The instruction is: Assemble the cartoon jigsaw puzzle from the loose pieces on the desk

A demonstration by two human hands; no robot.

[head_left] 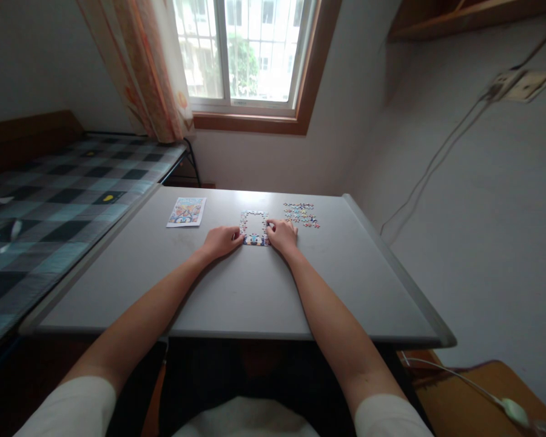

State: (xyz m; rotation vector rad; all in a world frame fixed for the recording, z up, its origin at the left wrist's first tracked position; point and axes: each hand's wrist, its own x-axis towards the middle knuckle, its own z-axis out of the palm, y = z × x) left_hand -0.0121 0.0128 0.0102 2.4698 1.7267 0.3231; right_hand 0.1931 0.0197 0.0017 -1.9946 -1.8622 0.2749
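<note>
A partly joined jigsaw puzzle (256,239) lies flat on the grey table, its pieces forming a rectangular border around a bare middle. My left hand (222,241) rests on the table with curled fingers, thumb and fingertips against the puzzle's lower left edge. At the right edge, my right hand (283,235) is closed, with thumb and forefinger on the border pieces; whether a separate piece is between them I cannot tell. Beyond the right hand, several loose puzzle pieces (301,213) lie in rough rows. A colourful picture sheet (186,212) lies to the left of the puzzle.
The grey table (236,297) has raised side edges. To the left stands a bed with a checked cover (73,176). A window (241,54) and an orange curtain (141,67) are behind. A cable (430,164) hangs on the right wall; a wooden seat (486,394) stands lower right.
</note>
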